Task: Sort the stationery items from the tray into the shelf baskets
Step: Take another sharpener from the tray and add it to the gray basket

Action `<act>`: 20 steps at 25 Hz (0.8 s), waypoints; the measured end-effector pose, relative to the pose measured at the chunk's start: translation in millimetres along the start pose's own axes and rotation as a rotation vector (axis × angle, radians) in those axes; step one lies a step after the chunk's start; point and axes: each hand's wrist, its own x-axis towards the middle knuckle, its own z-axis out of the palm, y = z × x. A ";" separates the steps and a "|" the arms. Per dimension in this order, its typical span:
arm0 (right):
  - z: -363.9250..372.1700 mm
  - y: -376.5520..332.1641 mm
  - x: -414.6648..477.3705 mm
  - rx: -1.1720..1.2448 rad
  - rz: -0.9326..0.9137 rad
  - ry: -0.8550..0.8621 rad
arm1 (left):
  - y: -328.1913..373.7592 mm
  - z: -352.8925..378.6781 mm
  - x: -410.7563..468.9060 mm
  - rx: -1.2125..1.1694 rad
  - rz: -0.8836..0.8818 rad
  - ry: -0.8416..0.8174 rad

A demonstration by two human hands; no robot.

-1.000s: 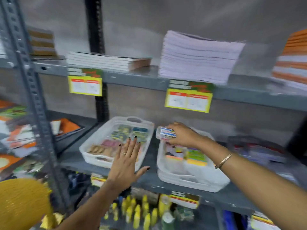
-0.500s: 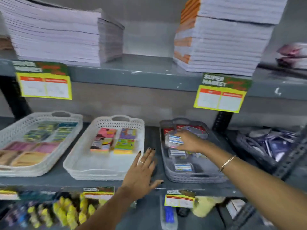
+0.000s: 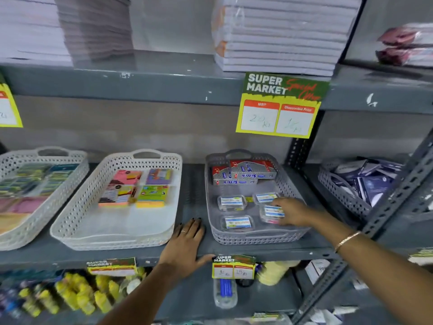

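Note:
A grey perforated basket point(image 3: 257, 238) stands on the grey shelf. It holds red and silver boxes point(image 3: 243, 173) at the back and several small clear boxes with blue and white labels. My right hand point(image 3: 293, 211) reaches into its right side, fingers around one small clear box point(image 3: 271, 213) that rests low at the basket's floor. My left hand point(image 3: 185, 247) lies flat and spread on the shelf edge, just left of that basket. Two other clear boxes point(image 3: 231, 202) point(image 3: 237, 222) lie to the left of my right hand.
A white basket of sticky-note pads point(image 3: 112, 235) sits left of my left hand, another white basket point(image 3: 35, 228) beyond it. A grey basket with dark packets point(image 3: 339, 191) is at the right behind a slanted metal upright point(image 3: 375, 221). Paper stacks fill the upper shelf.
The view swung right from the white baskets to the grey one. My right hand carried the small clear box down into the grey basket. My left hand settled flat on the shelf.

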 end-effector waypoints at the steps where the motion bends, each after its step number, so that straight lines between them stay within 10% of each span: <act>1: 2.8 2.1 -0.2 -0.004 0.006 -0.019 | -0.4 0.1 -0.2 0.001 -0.003 -0.004; 20: 12.9 1.7 2.9 0.028 -0.015 -0.032 | 0.7 -8.4 -0.9 -0.003 0.010 -0.030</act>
